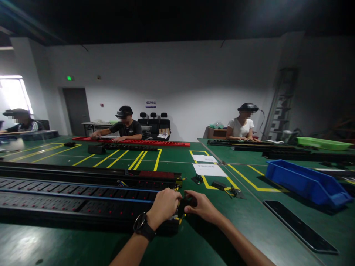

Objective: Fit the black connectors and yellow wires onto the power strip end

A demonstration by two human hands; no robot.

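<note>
Long black power strips (69, 201) with rows of sockets and small red switches lie side by side at the left, with blue bands running along them. My left hand (165, 205), a watch on its wrist, is at their right end. Its fingers are closed beside the yellow wires (177, 218); what they pinch is hidden. Facing it, my right hand (202, 207) grips a small dark plate (181, 207) between thumb and fingers, held against the strip's open end. Further back, a small black part with wires (234, 192) lies on the table.
Right of my hands are a blue bin (305, 184) and a dark flat phone-like slab (299, 226). Paper sheets (210, 170) lie ahead on the green table (235, 236). Co-workers sit across, near a red rail (155, 142) and a green tray (323, 143).
</note>
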